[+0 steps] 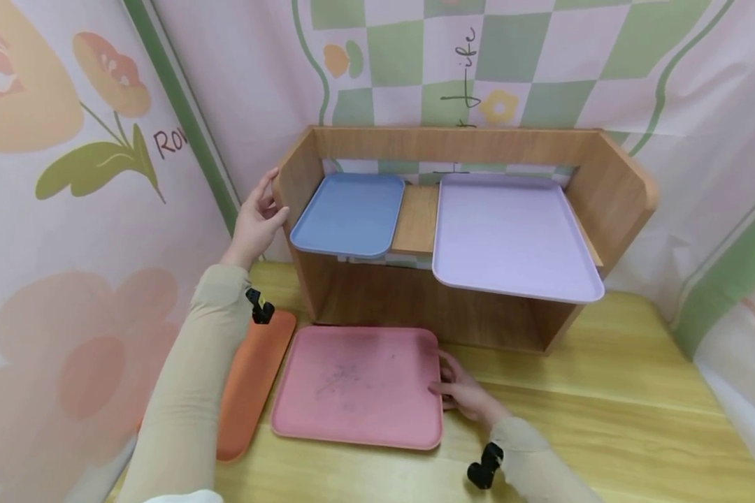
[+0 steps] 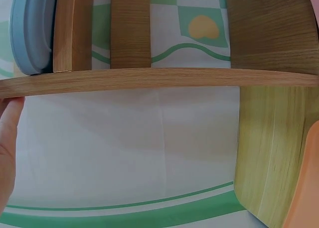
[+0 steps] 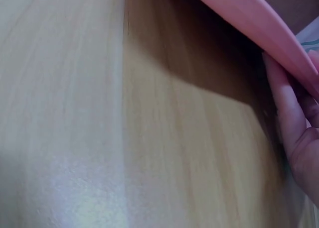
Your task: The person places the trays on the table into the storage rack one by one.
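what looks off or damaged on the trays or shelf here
Dark smudges mar the otherwise plain pink tray; dirt, wear or print, I can't tell. The lilac tray also juts past the front edge of the wooden shelf, so it looks poorly seated.

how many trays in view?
4: blue tray on the left of the shelf, lilac tray on its right, pink tray in front, held by the right hand, orange tray at left, partly hidden by the left sleeve. Others underneath might not show.
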Demonstrator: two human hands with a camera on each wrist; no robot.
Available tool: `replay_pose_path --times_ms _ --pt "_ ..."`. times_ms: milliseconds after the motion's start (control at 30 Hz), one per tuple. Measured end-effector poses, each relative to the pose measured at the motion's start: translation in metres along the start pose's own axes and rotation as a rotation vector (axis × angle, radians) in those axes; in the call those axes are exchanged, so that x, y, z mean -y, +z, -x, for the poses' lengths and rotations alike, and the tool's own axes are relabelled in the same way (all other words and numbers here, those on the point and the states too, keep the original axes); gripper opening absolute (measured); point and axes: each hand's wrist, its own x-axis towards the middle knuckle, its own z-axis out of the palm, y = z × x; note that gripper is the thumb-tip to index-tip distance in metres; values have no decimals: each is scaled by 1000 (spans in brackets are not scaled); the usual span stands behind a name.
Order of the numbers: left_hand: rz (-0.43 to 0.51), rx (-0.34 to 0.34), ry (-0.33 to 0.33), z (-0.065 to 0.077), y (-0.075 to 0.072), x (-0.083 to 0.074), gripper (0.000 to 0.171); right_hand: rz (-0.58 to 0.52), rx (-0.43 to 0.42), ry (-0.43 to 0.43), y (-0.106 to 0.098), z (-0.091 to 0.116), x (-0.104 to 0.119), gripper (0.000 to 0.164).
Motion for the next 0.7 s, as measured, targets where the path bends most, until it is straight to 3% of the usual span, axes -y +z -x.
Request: replay_pose_path --times_ms 333,700 --pt "-18 1 2 1 0 -1 68 -85 38 -29 -4 10 2 82" --pt "-8 -3 5 0 0 0 68 -120 12 -59 -16 21 2 81"
